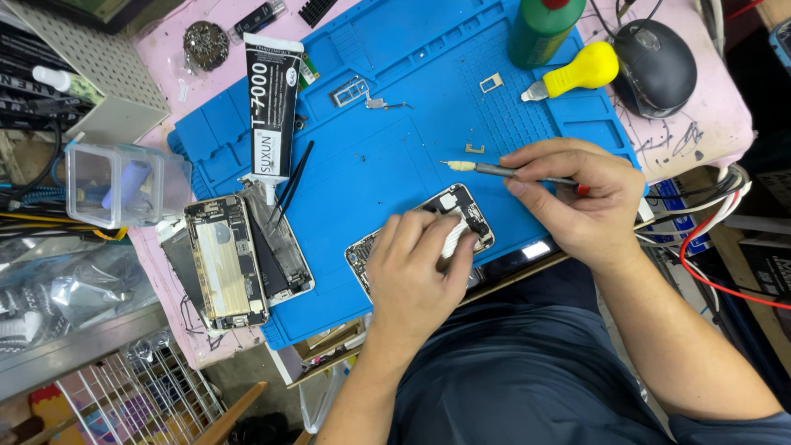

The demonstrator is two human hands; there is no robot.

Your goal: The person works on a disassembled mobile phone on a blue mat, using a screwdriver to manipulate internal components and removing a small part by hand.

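Our left hand [416,268] presses open phone [428,235] flat at mat [387,148] front edge. Our right hand [577,202] pinches slim tool [503,170]. We judge phone light, rigid, innards fragile; hold by frame edges.
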